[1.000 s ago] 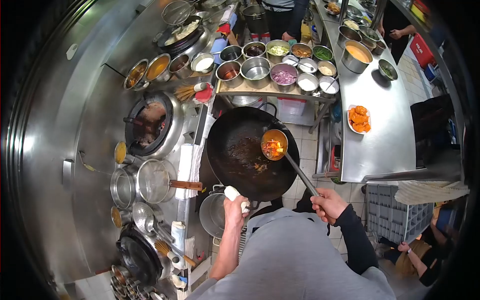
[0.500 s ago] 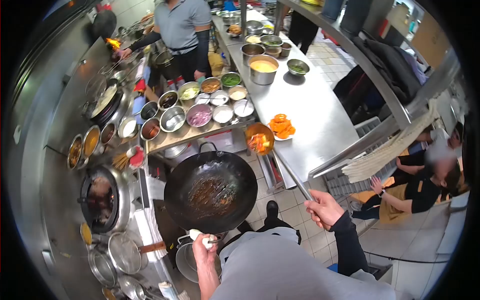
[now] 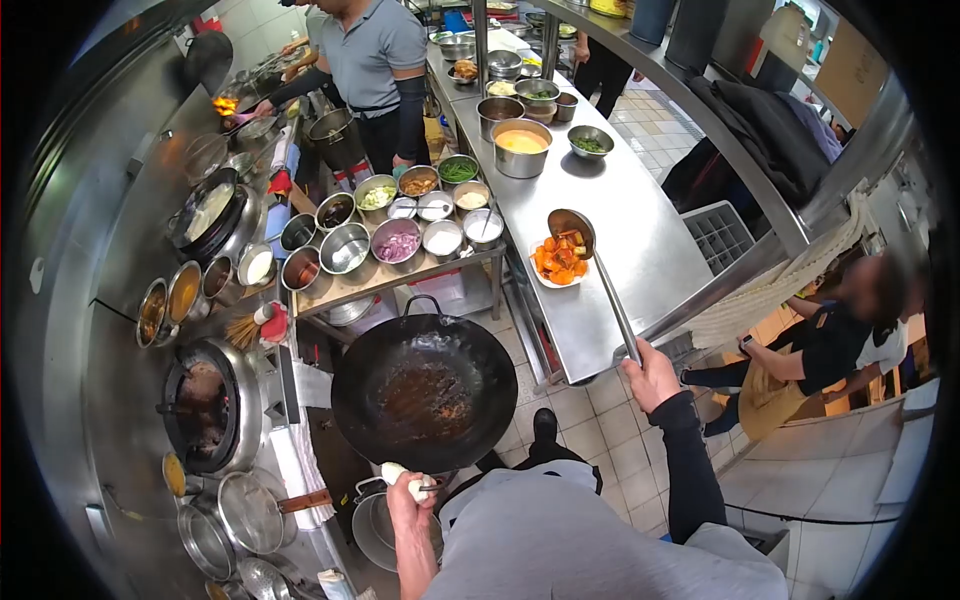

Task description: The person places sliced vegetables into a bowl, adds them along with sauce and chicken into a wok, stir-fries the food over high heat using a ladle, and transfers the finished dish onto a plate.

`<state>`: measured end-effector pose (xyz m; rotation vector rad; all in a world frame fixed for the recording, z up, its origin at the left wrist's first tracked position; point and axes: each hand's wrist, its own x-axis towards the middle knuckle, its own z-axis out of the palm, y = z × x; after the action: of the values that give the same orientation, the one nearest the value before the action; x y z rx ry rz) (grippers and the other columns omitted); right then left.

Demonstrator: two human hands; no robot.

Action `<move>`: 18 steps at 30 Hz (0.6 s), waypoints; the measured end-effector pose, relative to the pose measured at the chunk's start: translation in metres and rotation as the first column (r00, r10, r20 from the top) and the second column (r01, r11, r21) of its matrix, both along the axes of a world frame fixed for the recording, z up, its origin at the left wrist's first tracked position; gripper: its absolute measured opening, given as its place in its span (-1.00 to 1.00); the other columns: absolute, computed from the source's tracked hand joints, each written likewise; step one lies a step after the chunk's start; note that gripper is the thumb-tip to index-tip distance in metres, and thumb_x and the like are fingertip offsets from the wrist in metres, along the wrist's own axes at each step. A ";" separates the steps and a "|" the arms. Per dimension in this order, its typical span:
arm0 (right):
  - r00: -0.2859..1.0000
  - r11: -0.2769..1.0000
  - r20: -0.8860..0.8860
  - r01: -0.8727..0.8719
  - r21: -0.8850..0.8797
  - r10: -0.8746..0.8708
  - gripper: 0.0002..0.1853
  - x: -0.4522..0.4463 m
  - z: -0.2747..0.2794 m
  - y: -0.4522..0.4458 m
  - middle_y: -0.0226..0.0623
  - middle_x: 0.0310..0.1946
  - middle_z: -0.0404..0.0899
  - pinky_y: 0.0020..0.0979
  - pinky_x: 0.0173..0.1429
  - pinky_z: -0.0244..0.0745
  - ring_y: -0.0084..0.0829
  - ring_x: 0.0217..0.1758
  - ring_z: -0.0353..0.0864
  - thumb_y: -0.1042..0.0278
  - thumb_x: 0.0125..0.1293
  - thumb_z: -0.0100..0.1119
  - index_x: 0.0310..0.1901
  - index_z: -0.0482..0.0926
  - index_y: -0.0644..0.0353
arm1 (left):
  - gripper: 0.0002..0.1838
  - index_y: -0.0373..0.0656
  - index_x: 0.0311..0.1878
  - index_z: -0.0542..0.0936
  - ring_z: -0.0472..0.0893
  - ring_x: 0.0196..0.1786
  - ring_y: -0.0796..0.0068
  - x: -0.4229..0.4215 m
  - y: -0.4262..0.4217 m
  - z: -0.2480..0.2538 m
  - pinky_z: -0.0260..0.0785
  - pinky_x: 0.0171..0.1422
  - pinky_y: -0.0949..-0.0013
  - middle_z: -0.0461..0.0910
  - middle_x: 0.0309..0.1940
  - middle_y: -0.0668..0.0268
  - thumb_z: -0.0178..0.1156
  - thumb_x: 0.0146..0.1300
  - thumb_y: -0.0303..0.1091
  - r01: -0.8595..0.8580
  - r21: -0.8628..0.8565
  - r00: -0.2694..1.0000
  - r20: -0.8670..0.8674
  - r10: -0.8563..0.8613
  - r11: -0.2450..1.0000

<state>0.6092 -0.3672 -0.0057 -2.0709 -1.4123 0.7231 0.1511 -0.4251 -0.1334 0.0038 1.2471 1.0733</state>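
Note:
My left hand [image 3: 410, 508] is closed round the handle of a black wok [image 3: 470, 355], with a white cloth [image 3: 402, 478] at the grip. Dark sauce residue coats the wok's bottom. In my right hand [image 3: 652, 378] is the handle of a long metal ladle [image 3: 614, 305]. The ladle's bowl is tipped over a small white plate [image 3: 550, 284] on the steel counter. Glossy orange-red food pieces [image 3: 556, 262] are heaped on that plate, and some pieces still sit at the ladle's lip.
Several metal pots of ingredients, one with chopped purple onion [image 3: 397, 247], stand on a side shelf [image 3: 400, 270]. A pot of yellow liquid [image 3: 522, 142] is on the steel counter [image 3: 640, 250]. At left is a wok burner [image 3: 207, 398]. A co-worker [image 3: 375, 65] stands ahead; other people are at right.
My right hand has moved the ladle up and right, from beside the counter to over the plate, and tipped it. The wok is nearly where it was.

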 end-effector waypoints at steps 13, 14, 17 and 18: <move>0.999 0.997 0.052 -0.005 0.076 0.001 -0.57 0.017 -0.034 0.008 0.28 -0.16 0.66 -0.08 0.06 0.55 0.17 -0.06 0.69 0.35 0.36 0.16 0.19 0.51 0.43 | -0.89 -0.25 -0.35 0.47 0.47 -0.67 0.37 0.004 -0.007 -0.001 0.17 -0.71 0.49 0.57 -0.54 0.02 0.16 0.21 -0.43 -0.048 -0.002 0.999 -0.010 0.048 0.999; 0.998 0.997 0.058 -0.005 0.071 0.001 -0.54 0.019 -0.037 0.008 0.27 -0.16 0.67 -0.13 0.05 0.56 0.09 -0.08 0.72 0.34 0.37 0.17 0.21 0.51 0.45 | -0.89 -0.26 -0.33 0.47 0.48 -0.67 0.36 0.002 -0.007 -0.003 0.18 -0.71 0.48 0.57 -0.54 0.02 0.17 0.21 -0.43 -0.054 -0.001 0.999 0.007 0.054 0.999; 0.998 0.998 0.041 0.052 0.039 -0.053 -0.52 0.015 -0.043 0.006 0.25 -0.17 0.68 -0.17 0.05 0.57 0.04 -0.09 0.73 0.34 0.37 0.19 0.23 0.50 0.49 | -0.88 -0.29 -0.29 0.47 0.49 -0.67 0.35 -0.001 -0.008 -0.009 0.18 -0.72 0.47 0.57 -0.54 0.01 0.19 0.20 -0.45 -0.064 0.000 0.997 0.043 0.064 0.998; 0.998 0.998 0.040 0.048 0.051 -0.050 -0.52 0.015 -0.042 0.006 0.25 -0.17 0.68 -0.17 0.06 0.57 0.02 -0.10 0.73 0.35 0.37 0.18 0.25 0.50 0.48 | -0.88 -0.29 -0.29 0.47 0.49 -0.66 0.35 -0.001 -0.008 -0.007 0.18 -0.72 0.47 0.57 -0.54 0.01 0.19 0.20 -0.45 -0.063 0.001 0.997 0.045 0.063 0.998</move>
<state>0.6246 -0.3611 -0.0474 -2.0851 -1.3827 0.6217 0.1505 -0.4327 -0.1406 -0.0582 1.2128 1.1238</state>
